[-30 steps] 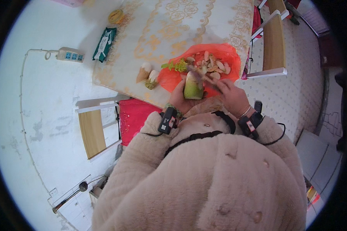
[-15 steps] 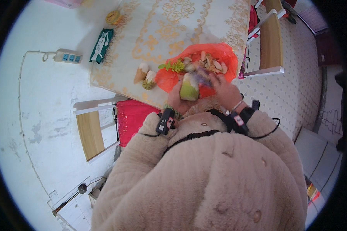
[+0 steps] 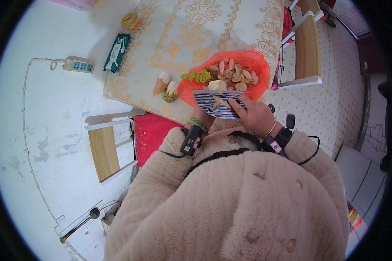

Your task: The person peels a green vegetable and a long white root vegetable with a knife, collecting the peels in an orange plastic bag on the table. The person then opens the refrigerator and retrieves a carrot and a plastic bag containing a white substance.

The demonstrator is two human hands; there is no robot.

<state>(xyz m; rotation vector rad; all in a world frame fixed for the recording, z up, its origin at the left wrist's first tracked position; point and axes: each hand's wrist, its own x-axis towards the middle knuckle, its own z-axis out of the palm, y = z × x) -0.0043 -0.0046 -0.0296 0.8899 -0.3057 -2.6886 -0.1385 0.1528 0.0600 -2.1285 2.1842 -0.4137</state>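
My right hand (image 3: 259, 118) is closed on a broad kitchen knife; its handle is hidden in the fist. Dark and pale stripes cover the knife's blade (image 3: 204, 102), and a strip of peel (image 3: 222, 103) clings to it, near my fingertips. The blade lies across the front of my left hand (image 3: 201, 115), hiding most of its fingers. Just beyond the blade's far edge shows the white cut top of a vegetable (image 3: 217, 85), its lower part hidden. Beneath, an orange-red plastic bag (image 3: 259, 58) is spread out, bearing peelings (image 3: 239, 78) and green leaves (image 3: 201, 75).
Two partly peeled vegetable pieces (image 3: 162, 83) stand left of the bag on the patterned tablecloth (image 3: 191, 37). Farther left lie a green packet (image 3: 116, 53) and a round yellow container (image 3: 129, 21). A chair with a red seat (image 3: 150, 137) stands at the near left, another chair (image 3: 307, 48) at the right.
The knife, blurred before, has come toward me and left, its striped face now turned up in front of the vegetable. The vegetable's green side, visible earlier, is covered.
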